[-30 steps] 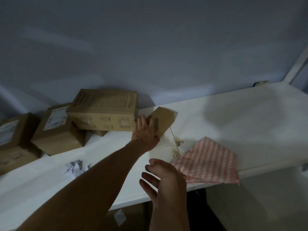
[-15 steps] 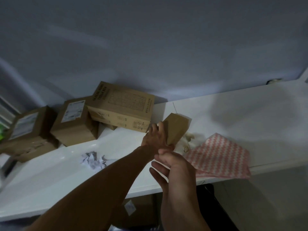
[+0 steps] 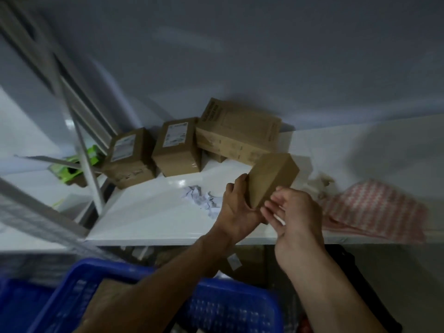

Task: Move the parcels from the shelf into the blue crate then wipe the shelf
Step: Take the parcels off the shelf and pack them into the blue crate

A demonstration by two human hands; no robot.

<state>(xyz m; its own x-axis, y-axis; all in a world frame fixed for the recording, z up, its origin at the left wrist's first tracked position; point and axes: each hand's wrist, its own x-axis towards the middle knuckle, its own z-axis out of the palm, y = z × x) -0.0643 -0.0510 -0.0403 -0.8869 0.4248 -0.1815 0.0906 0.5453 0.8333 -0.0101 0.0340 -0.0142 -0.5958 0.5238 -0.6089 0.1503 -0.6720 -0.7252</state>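
Observation:
My left hand (image 3: 236,209) grips a small brown parcel (image 3: 271,179) by its near left end, lifted and tilted above the white shelf (image 3: 153,212). Just right of the parcel's near corner hovers my right hand (image 3: 295,215), fingers spread, at most touching it. Three bigger cardboard parcels stay at the back of the shelf: a long one (image 3: 237,133) leaning on top, a labelled one (image 3: 177,146) and another labelled one (image 3: 131,157) further left. The blue crate (image 3: 230,306) lies below the shelf's front edge, under my forearms. A pink-and-white patterned cloth (image 3: 374,210) lies on the shelf at the right.
Crumpled paper scraps (image 3: 203,198) lie on the shelf left of my hands, and torn paper bits (image 3: 319,183) lie beside the cloth. A white upright post (image 3: 86,162) stands at the shelf's left end, with green packaging (image 3: 72,169) behind it.
My left hand closed on the small parcel and pulled it off the shelf toward me. My right hand rose to meet it. The view swung left and down, bringing the blue crate into sight.

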